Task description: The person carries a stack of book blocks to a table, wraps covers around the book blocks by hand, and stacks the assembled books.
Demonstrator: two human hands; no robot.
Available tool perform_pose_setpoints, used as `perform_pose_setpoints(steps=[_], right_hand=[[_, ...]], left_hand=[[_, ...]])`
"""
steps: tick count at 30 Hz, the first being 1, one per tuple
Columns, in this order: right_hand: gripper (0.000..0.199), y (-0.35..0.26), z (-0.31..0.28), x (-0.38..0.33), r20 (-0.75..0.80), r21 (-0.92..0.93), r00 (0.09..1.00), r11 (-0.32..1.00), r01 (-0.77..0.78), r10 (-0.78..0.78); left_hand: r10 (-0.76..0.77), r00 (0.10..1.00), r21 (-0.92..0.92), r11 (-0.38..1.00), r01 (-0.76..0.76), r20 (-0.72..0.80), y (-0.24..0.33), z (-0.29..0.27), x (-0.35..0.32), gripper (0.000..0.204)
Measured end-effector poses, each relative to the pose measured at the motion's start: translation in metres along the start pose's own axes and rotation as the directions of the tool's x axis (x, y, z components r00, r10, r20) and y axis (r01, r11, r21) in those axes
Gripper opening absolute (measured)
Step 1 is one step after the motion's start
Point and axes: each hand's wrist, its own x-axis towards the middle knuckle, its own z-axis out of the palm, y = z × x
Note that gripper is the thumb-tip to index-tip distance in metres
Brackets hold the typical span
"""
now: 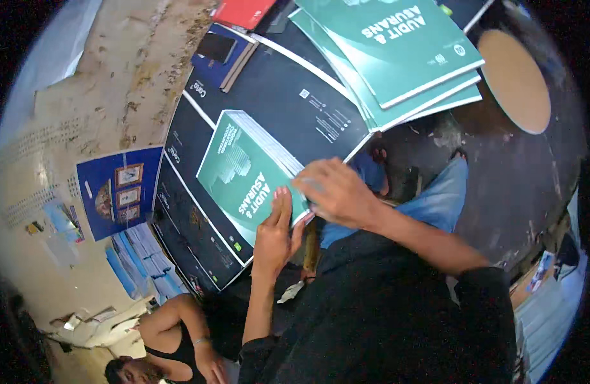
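Observation:
A thick green paperback book (224, 173) with white page edges lies at a slant on a black table covering, just in front of me. My left hand (275, 237) grips its near end, with fingers stretched together over the cover and the thumb along the edge. At the near right corner of the book, my right hand (336, 192) is closed with curled fingers against the edge; motion blurs it slightly, and its fingertips are partly hidden. Farther right, matching green books (397, 51) lie in a loosely fanned pile.
Dark blue books (221, 61) and a red item (243, 11) lie at the far side. A blue board (122, 189) with framed pictures stands left, near stacked papers (144, 256). Another person (173, 339) is at lower left. A round tan stool top (516, 80) is at right.

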Motion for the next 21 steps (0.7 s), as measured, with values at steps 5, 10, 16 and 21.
perform_pose_setpoints(steps=[5,10,16,21], right_hand=[[0.038,-0.013,0.030,0.021,0.161,-0.267,0.752,0.705,0.657,-0.640],[0.040,-0.056,0.076,0.002,0.372,-0.436,0.858,0.749,0.499,-0.355],[0.056,-0.060,0.066,0.016,0.333,-0.416,0.878,0.781,0.465,-0.345],[0.065,-0.039,0.024,0.030,-0.220,0.038,0.975,0.999,-0.026,0.034]], left_hand=[[-0.260,0.922,-0.292,0.941,0.174,-0.286,-0.032,-0.035,-0.053,0.050],[-0.796,0.307,-0.835,0.551,0.008,-0.522,-0.081,-0.043,-0.097,0.056],[-0.789,0.149,-0.787,0.611,0.086,-0.596,-0.109,-0.017,-0.125,0.034],[-0.442,0.614,-0.408,0.889,0.206,-0.654,-0.038,-0.009,-0.074,0.029]])
